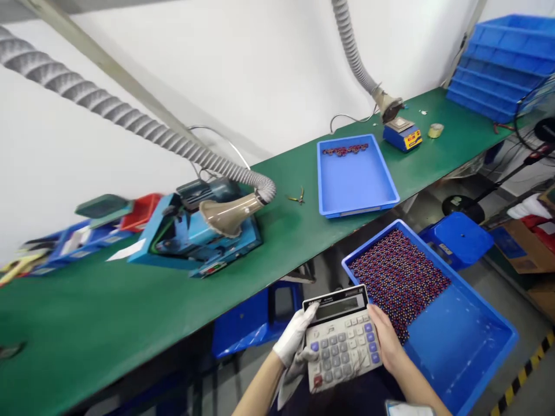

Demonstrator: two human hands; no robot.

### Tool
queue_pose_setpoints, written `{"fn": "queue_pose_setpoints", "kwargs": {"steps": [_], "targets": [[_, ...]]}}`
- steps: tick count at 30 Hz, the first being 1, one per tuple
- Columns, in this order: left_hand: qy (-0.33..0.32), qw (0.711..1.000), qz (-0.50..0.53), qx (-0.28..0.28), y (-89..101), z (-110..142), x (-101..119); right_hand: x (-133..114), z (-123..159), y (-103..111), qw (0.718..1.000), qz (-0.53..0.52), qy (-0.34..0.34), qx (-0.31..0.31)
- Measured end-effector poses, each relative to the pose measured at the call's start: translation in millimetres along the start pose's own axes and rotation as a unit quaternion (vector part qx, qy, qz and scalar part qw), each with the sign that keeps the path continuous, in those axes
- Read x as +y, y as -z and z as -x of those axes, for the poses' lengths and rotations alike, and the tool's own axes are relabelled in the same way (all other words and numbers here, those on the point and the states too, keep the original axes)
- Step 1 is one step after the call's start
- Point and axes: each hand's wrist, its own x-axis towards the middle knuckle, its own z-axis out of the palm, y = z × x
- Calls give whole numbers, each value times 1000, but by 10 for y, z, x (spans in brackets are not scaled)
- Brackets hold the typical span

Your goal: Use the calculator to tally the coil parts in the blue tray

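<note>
A grey desk calculator [342, 338] with blue and white keys sits in front of me at the bottom centre. My left hand [295, 342], in a white glove, grips its left edge. My right hand [387, 342], bare, holds its right edge. Just right of the calculator lies a blue tray [468, 341] half filled with several small dark red and blue parts [399, 276]; my right hand touches its near corner.
A long green bench [130, 323] runs across the view. On it stand a blue machine [195, 237] under a grey hose with a beige nozzle [229, 214], a second blue tray [353, 176], small pliers [298, 198] and a small blue device [402, 135]. Blue stools [455, 237] stand below; blue bins [503, 63] are stacked far right.
</note>
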Motion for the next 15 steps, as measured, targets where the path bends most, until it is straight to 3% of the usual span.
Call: {"fn": "queue_pose_setpoints", "kwargs": {"steps": [6, 9, 15], "targets": [[-21, 999, 28, 1, 106, -103, -207, 49, 20, 48, 987, 110, 62, -102], [-14, 998, 53, 18, 130, -107, -218, 58, 56, 74, 977, 133, 49, -163], [9, 998, 48, 26, 111, 7, -68, 30, 117, 22, 973, 149, 29, -171]]}}
